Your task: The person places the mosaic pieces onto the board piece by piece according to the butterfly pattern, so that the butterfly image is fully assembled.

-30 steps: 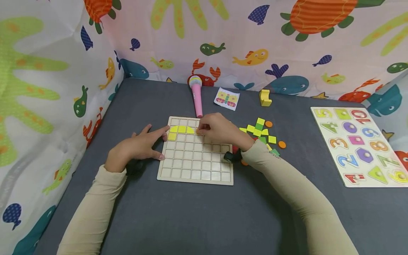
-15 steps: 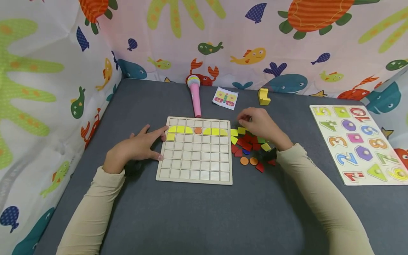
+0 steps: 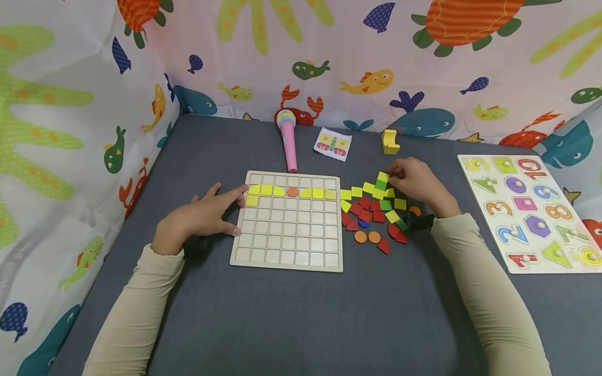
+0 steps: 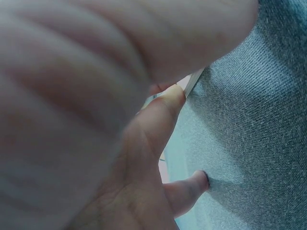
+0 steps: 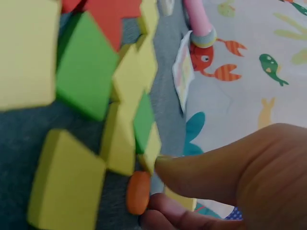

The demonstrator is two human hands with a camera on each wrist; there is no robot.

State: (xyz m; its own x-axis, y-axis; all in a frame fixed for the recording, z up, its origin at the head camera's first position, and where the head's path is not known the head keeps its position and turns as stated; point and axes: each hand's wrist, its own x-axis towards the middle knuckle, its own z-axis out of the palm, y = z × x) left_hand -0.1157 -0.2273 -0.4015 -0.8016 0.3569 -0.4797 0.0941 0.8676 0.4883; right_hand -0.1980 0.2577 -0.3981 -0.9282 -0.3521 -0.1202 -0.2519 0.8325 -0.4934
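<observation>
In the head view my left hand (image 3: 199, 219) rests at the left edge of a pale wooden grid board (image 3: 286, 245), fingers spread, fingertips touching its rim. The left wrist view shows a fingertip of this hand (image 4: 148, 129) against the board's edge. Yellow pieces and one orange disc (image 3: 292, 192) lie in the board's upper cells. My right hand (image 3: 420, 180) is at the far side of the loose pieces. In the right wrist view its thumb and fingers are apart beside another orange disc (image 5: 138, 194), close to a yellow tile; no piece appears lifted.
Loose red tiles (image 3: 364, 214), yellow, green, blue and orange pieces lie right of the board. Behind it are a pink toy microphone (image 3: 289, 143), a butterfly pattern card (image 3: 333, 144) and a yellow block (image 3: 390, 142). A number-and-shape puzzle board (image 3: 531, 224) lies at right.
My right hand has left the orange disc in the board's upper row and moved right, across to the far side of the loose pieces. My left hand has stayed at the board's edge.
</observation>
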